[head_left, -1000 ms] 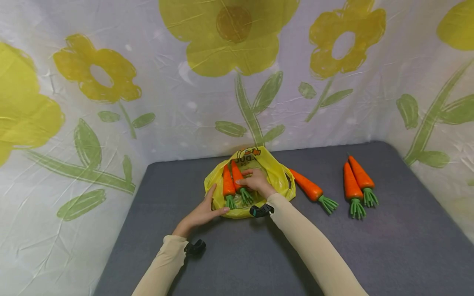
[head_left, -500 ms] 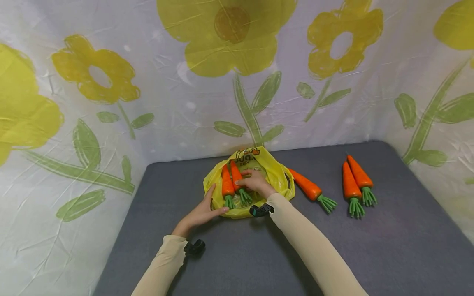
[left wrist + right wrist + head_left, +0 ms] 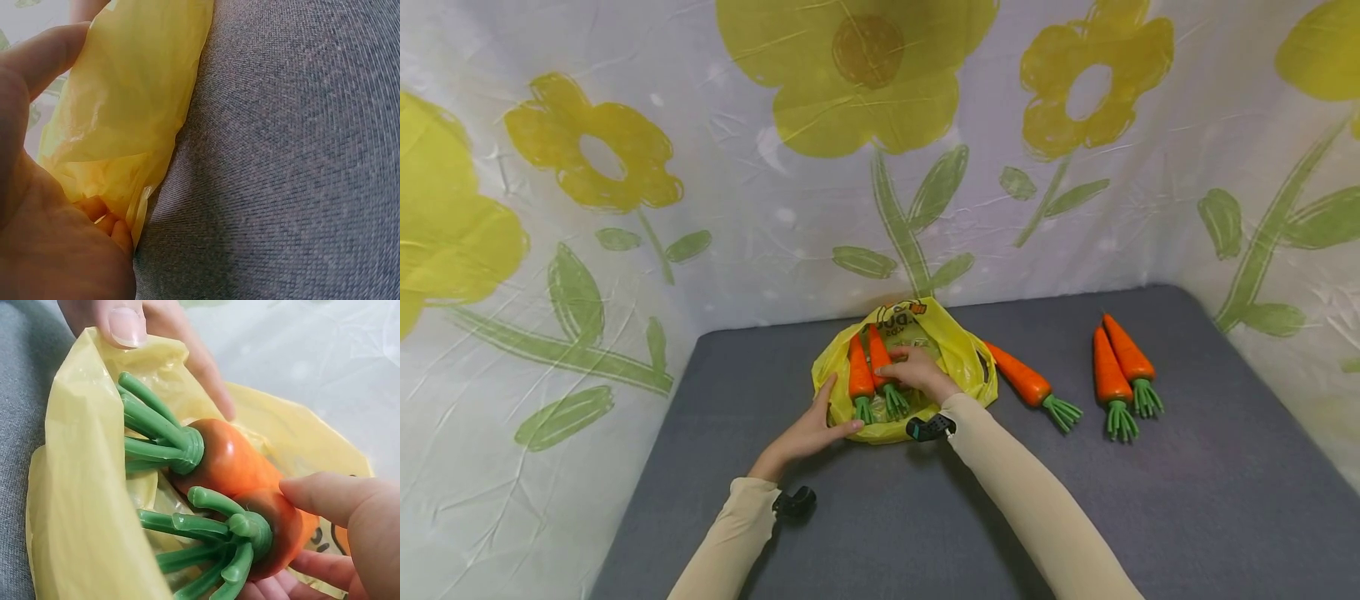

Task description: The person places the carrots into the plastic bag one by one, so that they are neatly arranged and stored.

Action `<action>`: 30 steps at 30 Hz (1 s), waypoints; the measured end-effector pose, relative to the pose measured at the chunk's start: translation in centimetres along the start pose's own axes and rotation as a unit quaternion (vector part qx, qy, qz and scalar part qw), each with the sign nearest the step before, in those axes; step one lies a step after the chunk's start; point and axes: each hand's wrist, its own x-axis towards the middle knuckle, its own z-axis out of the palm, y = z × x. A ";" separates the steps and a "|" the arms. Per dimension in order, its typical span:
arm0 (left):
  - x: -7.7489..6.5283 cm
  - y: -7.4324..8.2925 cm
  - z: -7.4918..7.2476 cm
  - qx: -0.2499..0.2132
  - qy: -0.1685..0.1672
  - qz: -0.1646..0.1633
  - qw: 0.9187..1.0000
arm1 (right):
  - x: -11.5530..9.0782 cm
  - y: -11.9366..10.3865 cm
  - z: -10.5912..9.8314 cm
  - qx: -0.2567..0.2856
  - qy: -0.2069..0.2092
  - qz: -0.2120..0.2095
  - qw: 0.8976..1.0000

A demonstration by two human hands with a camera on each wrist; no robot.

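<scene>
A yellow plastic bag [image 3: 970, 350] lies with its mouth spread toward me, two orange carrots with green tops inside it. My right hand [image 3: 922, 372] reaches into the bag and holds the right-hand carrot [image 3: 880, 354]. In the right wrist view its thumb lies on top of that carrot [image 3: 284, 540], with fingers showing underneath. Close against it lies the left-hand carrot [image 3: 861, 367]. My left hand [image 3: 808, 429] holds the bag's near left rim. In the left wrist view the thumb [image 3: 53, 53] presses the yellow film and the other fingers curl against it, partly hidden.
Just right of the bag lies another carrot [image 3: 1024, 377], its tip beside the bag's edge. Farther right, two carrots [image 3: 1112, 371] lie side by side on the grey cloth-covered table [image 3: 895, 533]. A flower-printed curtain [image 3: 760, 242] stands behind the table.
</scene>
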 end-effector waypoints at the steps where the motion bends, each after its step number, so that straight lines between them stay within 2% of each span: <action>1: 0.0 0.0 0.0 0.001 0.000 0.000 1.000 | 0.0 0.0 0.0 0.000 0.001 0.000 1.000; 16: 0.0 0.1 0.0 0.003 0.000 -0.007 1.000 | 0.2 0.0 0.1 -0.004 0.001 0.008 1.000; 30: 0.0 0.0 0.1 -0.002 0.003 -0.010 1.000 | 0.0 -0.1 -0.2 0.017 -0.007 0.026 0.999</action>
